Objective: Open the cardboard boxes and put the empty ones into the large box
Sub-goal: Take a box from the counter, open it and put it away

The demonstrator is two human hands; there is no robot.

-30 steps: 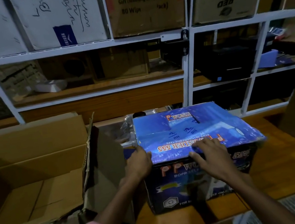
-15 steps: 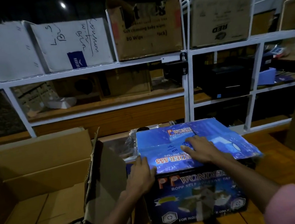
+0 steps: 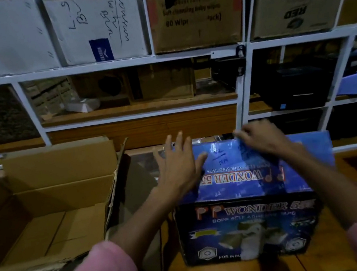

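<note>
Head view shows the blue tape box (image 3: 247, 222) standing on the wooden table (image 3: 323, 262), just right of the large box (image 3: 53, 212), which lies open with its flaps spread. The left hand (image 3: 177, 170) is flat with fingers spread and straight, its palm over the near-left part of the lid flap (image 3: 247, 171). The right hand (image 3: 263, 139) has its fingers curled over the flap's far edge, seemingly pinching it.

The box looks like glossy printed cardboard: stiff at the corners, bendable along the flaps, and probably slick under a flat palm. Whether it is heavy cannot be told, since its contents are hidden. The free far edge of the flap looks like the best place to take hold for opening; for lifting, the two side walls low down.

Compared with half a second earlier, both hands have moved farther across the lid: the left from the near-left corner onto the top, the right from mid-lid to the far edge.
</note>
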